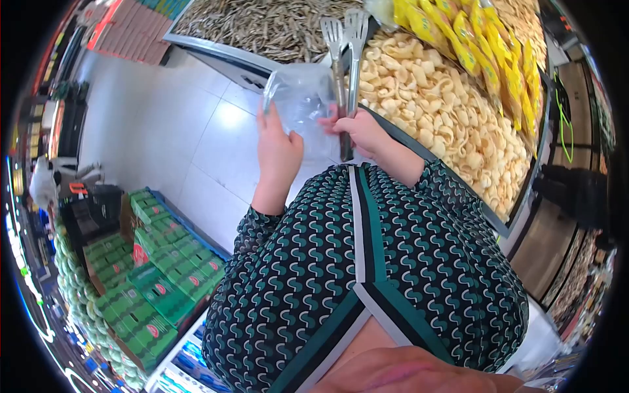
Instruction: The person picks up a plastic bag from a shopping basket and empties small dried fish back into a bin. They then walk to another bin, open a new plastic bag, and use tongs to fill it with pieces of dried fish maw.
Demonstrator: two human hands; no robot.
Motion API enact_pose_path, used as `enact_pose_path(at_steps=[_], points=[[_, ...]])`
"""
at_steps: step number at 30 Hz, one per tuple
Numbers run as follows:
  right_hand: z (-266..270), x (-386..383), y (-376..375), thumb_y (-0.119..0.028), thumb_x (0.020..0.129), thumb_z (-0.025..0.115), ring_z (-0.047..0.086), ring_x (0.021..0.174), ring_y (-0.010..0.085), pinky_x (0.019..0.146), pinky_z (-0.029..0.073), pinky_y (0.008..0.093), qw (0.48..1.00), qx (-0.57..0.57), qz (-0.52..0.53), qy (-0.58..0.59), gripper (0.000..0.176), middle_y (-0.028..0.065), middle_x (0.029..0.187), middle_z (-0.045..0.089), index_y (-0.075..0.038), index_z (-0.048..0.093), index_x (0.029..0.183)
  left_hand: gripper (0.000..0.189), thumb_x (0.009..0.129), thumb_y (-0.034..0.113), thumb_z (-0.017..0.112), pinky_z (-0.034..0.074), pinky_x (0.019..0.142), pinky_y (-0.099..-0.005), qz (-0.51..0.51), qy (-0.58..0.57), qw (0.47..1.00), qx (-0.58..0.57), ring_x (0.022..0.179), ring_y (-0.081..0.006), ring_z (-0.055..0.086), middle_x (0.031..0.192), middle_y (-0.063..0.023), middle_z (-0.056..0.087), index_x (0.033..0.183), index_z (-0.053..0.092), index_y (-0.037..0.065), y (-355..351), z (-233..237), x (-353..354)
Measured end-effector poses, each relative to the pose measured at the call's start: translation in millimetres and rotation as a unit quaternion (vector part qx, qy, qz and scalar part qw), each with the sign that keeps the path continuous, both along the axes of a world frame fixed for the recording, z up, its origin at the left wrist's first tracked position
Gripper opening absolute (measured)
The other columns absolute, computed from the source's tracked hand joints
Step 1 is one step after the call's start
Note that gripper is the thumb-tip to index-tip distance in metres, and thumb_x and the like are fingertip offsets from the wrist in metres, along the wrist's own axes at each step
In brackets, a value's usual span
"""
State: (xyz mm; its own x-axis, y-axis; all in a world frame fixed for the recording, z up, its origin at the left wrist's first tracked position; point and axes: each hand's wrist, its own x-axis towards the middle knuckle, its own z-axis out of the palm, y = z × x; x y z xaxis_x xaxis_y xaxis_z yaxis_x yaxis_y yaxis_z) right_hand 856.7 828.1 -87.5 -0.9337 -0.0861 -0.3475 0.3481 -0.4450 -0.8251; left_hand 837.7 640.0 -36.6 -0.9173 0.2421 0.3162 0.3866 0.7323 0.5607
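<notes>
A clear plastic bag [303, 88] hangs between my two hands over the tiled floor. My left hand [275, 150] has its fingers closed on the bag's left edge. Metal tongs [354, 62] with slotted, spatula-like ends are gripped low on their handles by my right hand [364, 133]; the ends point away from me, over the corner between two bins. Fingertips of that hand overlap the bag's right side. Just right of the tongs lies a heap of pale yellow, curled crisps [429, 101] in a dark-edged bin.
Small dried fish [262, 26] fill a metal-edged bin ahead. Yellow packets [481, 49] lie on the crisps' far side. Green boxes [164, 275] are stacked at the lower left, and pinkish boxes [128, 33] stand at the upper left. Pale floor tiles [164, 124] stretch between them.
</notes>
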Motion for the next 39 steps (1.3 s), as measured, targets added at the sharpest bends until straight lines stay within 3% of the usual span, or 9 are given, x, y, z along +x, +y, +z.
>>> enact_pose_path(at_steps=[4, 6, 8, 10, 14, 20, 28, 35, 39], points=[[-17.9, 26.7, 42.8, 0.002, 0.079, 0.059, 0.065, 0.093, 0.0213, 0.084, 0.052, 0.0307, 0.996, 0.046, -0.069, -0.035, 0.027, 0.0147, 0.114, 0.064, -0.002, 0.057, 0.106, 0.062, 0.075, 0.000, 0.055, 0.051, 0.078, -0.0411, -0.040, -0.072, 0.997, 0.003, 0.101, -0.0407, 0.058, 0.148, -0.0275, 0.023, 0.134, 0.038, -0.008, 11.5, 16.5, -1.9], [5.8, 57.3, 58.1, -0.009, 0.081, 0.066, 0.061, 0.065, 0.0130, 0.061, 0.050, 0.0256, 0.997, 0.029, -0.068, -0.011, 0.020, 0.0101, 0.094, 0.067, -0.002, 0.060, 0.099, 0.063, 0.076, 0.001, 0.056, 0.051, 0.078, -0.0410, -0.087, -0.028, 0.995, -0.032, 0.099, -0.0400, 0.059, 0.148, -0.0278, 0.023, 0.135, 0.038, -0.008, 22.4, -1.9, -1.8], [20.4, 87.2, 79.8, -0.014, 0.083, 0.067, 0.057, 0.057, 0.0104, 0.053, 0.047, 0.0238, 0.994, 0.078, -0.071, -0.006, 0.025, 0.0082, 0.090, 0.066, -0.003, 0.059, 0.104, 0.063, 0.076, 0.002, 0.057, 0.051, 0.077, -0.0409, -0.130, 0.021, 0.989, -0.065, 0.097, -0.0394, 0.059, 0.148, -0.0281, 0.023, 0.135, 0.037, -0.009, 40.9, -6.6, 2.9], [22.5, 115.5, 100.3, -0.025, 0.091, 0.064, 0.046, 0.044, 0.0047, 0.040, 0.036, 0.0200, 0.985, 0.161, -0.055, 0.016, 0.032, 0.0017, 0.074, 0.061, -0.005, 0.055, 0.114, 0.064, 0.077, 0.005, 0.059, 0.051, 0.078, -0.0415, -0.117, -0.079, 0.989, -0.035, 0.101, -0.0391, 0.059, 0.148, -0.0293, 0.023, 0.135, 0.036, -0.010, 59.5, -2.3, 9.6], [17.8, 184.3, 128.9, -0.027, 0.094, 0.060, 0.045, 0.045, 0.0037, 0.041, 0.035, 0.0187, 0.990, 0.092, -0.106, -0.019, 0.032, -0.0008, 0.069, 0.054, -0.004, 0.055, 0.115, 0.065, 0.078, 0.004, 0.059, 0.047, 0.090, -0.0416, -0.138, -0.022, 0.988, -0.066, 0.122, -0.0446, 0.045, 0.145, -0.0321, 0.025, 0.137, 0.034, -0.010, 72.6, 5.2, 1.8], [-15.0, 249.5, 161.0, -0.026, 0.094, 0.060, 0.050, 0.050, 0.0058, 0.045, 0.042, 0.0206, 0.920, 0.197, -0.329, -0.083, 0.040, 0.0006, 0.071, 0.055, -0.001, 0.047, 0.123, 0.066, 0.076, 0.001, 0.057, 0.033, 0.105, -0.0447, -0.121, -0.018, 0.992, -0.006, 0.128, -0.0457, 0.036, 0.139, -0.0337, 0.033, 0.138, 0.034, -0.007, 87.3, 67.3, 9.5], [-7.8, 236.8, 218.3, -0.021, 0.088, 0.063, 0.058, 0.052, 0.0160, 0.051, 0.048, 0.0295, 0.872, 0.404, -0.263, -0.079, 0.039, 0.0089, 0.072, 0.060, 0.000, 0.053, 0.120, 0.069, 0.075, 0.001, 0.055, 0.035, 0.105, -0.0471, -0.103, -0.073, 0.990, -0.054, 0.121, -0.0468, 0.041, 0.130, -0.0304, 0.038, 0.139, 0.031, -0.007, 133.2, 14.8, 26.7], [-13.9, 214.5, 250.2, -0.023, 0.089, 0.061, 0.061, 0.054, 0.0215, 0.054, 0.049, 0.0344, 0.905, 0.380, -0.176, -0.075, 0.037, 0.0125, 0.073, 0.061, 0.000, 0.053, 0.116, 0.068, 0.075, 0.002, 0.056, 0.036, 0.103, -0.0463, -0.029, -0.017, 0.997, -0.067, 0.119, -0.0451, 0.042, 0.129, -0.0299, 0.039, 0.138, 0.032, -0.008, 134.4, 29.0, 41.8], [-37.3, 202.9, 266.7, -0.024, 0.088, 0.061, 0.065, 0.062, 0.0249, 0.060, 0.051, 0.0379, 0.877, 0.452, -0.153, -0.057, 0.036, 0.0175, 0.079, 0.064, -0.001, 0.054, 0.115, 0.066, 0.076, 0.004, 0.058, 0.036, 0.102, -0.0457, -0.002, -0.004, 0.999, -0.050, 0.119, -0.0429, 0.044, 0.127, -0.0291, 0.044, 0.136, 0.035, -0.009, 141.4, 33.7, 52.8]])
